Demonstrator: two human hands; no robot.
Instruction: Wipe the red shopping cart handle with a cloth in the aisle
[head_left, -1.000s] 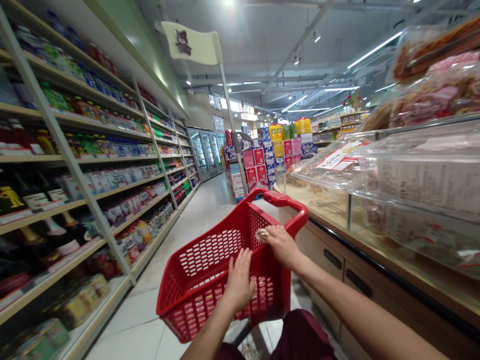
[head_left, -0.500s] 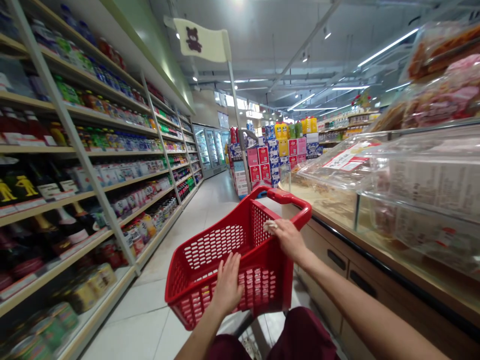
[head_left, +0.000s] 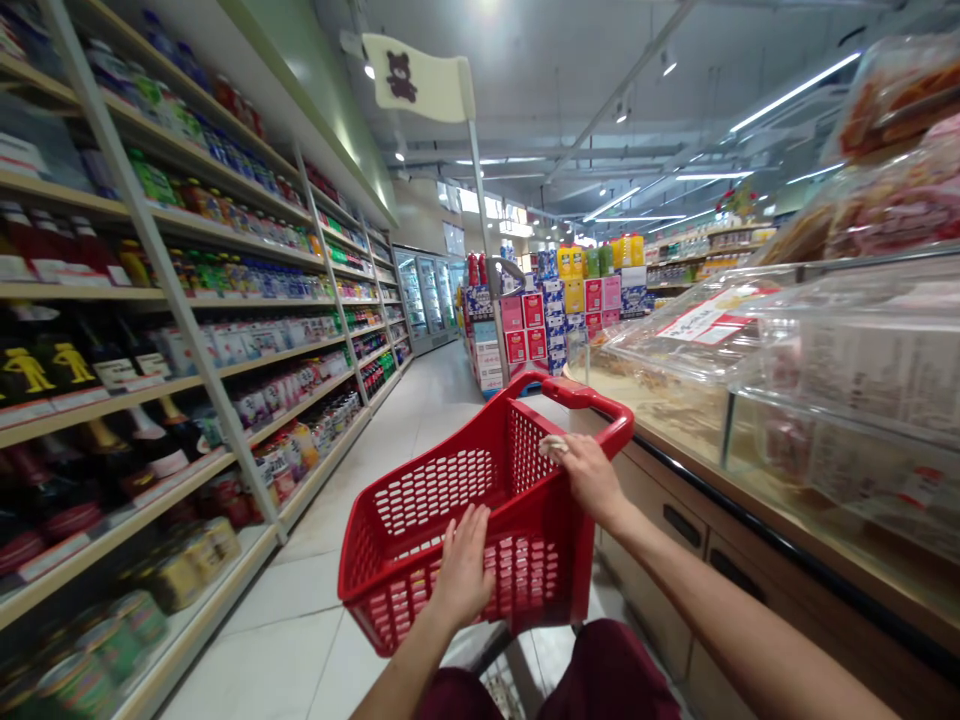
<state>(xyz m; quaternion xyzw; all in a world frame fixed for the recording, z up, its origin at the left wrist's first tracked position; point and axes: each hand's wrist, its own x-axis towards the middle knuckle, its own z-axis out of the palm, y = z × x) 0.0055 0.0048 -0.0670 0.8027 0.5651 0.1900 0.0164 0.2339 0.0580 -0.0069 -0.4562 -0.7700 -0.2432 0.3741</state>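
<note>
A red plastic shopping cart (head_left: 420,500) with perforated sides stands just in front of me, its basket showing no goods. My left hand (head_left: 466,570) lies with its fingers stretched out against the cart's near rim. Over the rim close to the cart handle (head_left: 592,398), my right hand (head_left: 591,472) pinches a small crumpled whitish wad (head_left: 553,445), perhaps tissue or cloth. A pole with a cream bear flag (head_left: 420,80) rises behind the cart.
Drink shelves (head_left: 217,300) line the left side of the aisle. To the right, a wooden counter (head_left: 660,430) carries plastic-packed food (head_left: 720,310). Stacked drink cartons (head_left: 525,330) stand ahead, with glass-door fridges (head_left: 427,290) at the far end of the tiled floor (head_left: 300,600).
The view has shifted slightly, so the cart, hands and shelves sit a little further right. Both hands keep the same places on the cart.
</note>
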